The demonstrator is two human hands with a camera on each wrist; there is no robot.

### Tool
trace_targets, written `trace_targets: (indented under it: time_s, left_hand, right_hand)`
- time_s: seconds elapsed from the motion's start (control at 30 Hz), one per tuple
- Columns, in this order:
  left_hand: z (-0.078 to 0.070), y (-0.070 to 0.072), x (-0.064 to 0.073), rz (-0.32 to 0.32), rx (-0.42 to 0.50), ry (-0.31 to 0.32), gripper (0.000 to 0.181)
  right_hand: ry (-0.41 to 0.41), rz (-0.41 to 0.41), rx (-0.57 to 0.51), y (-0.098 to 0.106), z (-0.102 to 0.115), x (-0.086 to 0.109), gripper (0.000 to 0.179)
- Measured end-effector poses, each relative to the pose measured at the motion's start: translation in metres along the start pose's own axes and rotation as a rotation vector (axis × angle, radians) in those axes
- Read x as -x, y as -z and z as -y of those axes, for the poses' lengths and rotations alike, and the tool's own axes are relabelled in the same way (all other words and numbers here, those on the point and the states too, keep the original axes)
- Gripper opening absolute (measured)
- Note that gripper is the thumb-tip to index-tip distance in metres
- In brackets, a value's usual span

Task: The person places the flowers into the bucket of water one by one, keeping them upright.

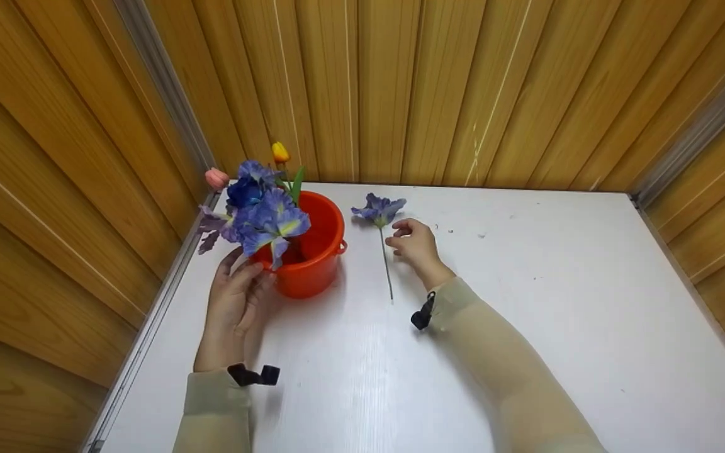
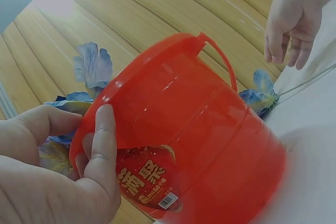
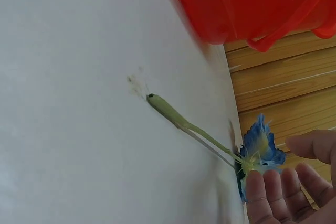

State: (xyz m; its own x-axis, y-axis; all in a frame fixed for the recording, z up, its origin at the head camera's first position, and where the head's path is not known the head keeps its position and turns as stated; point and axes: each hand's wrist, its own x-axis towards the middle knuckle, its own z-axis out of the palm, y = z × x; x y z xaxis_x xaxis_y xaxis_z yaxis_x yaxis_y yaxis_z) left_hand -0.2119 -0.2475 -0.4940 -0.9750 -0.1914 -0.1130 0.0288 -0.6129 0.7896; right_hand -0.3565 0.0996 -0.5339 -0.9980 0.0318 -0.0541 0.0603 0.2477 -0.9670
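A red plastic bucket [image 1: 307, 280] stands on the table with blue-purple artificial irises [image 1: 274, 220], a pink tulip [image 1: 216, 178] and a yellow-orange tulip [image 1: 281, 152] leaning from it. My left hand [image 1: 231, 305] pinches the bucket's rim on its near left side, thumb outside; some fingertips are hidden behind the rim. To the bucket's right, a single blue-purple iris [image 1: 380, 211] lies on the table, its thin stem toward me. Beside that stem is my right hand [image 1: 422, 251], fingers loosely bent with nothing held. In the right wrist view, its fingers overlap the iris bloom [image 3: 261, 142].
The white table [image 1: 557, 327] meets wood-patterned panels [image 1: 450, 94] at the back and sides. Small bits of debris [image 1: 481, 235] lie right of the right hand. A bucket handle [image 2: 223, 61] hangs at the bucket's side, and a printed label [image 2: 149, 179] faces the left wrist.
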Motion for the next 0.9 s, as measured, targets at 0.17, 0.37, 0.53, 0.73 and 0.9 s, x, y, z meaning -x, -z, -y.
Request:
trace_targets:
  time_s: [0.17, 0.37, 0.53, 0.73, 0.9]
  left_hand:
    - [0.004, -0.002, -0.001, -0.006, 0.045, -0.013, 0.052]
    - [0.007, -0.005, 0.001, -0.027, 0.066, -0.017, 0.049]
    - [0.008, -0.006, 0.003, -0.051, 0.06, -0.018, 0.05]
    - [0.007, -0.007, 0.006, -0.065, 0.066, -0.021, 0.055]
    - [0.008, -0.007, 0.006, -0.08, 0.064, -0.024, 0.059]
  right_hand:
    - [-0.052, 0.053, 0.067, -0.006, 0.0, -0.004, 0.05]
    - [-0.071, 0.088, 0.213, -0.012, 0.0, -0.009, 0.056]
    - [-0.084, 0.108, 0.244, -0.013, -0.001, -0.012, 0.059]
    - [-0.075, 0.11, 0.292, -0.011, -0.002, -0.016, 0.06]
    - [-0.096, 0.112, 0.291, -0.007, -0.001, -0.017, 0.057]
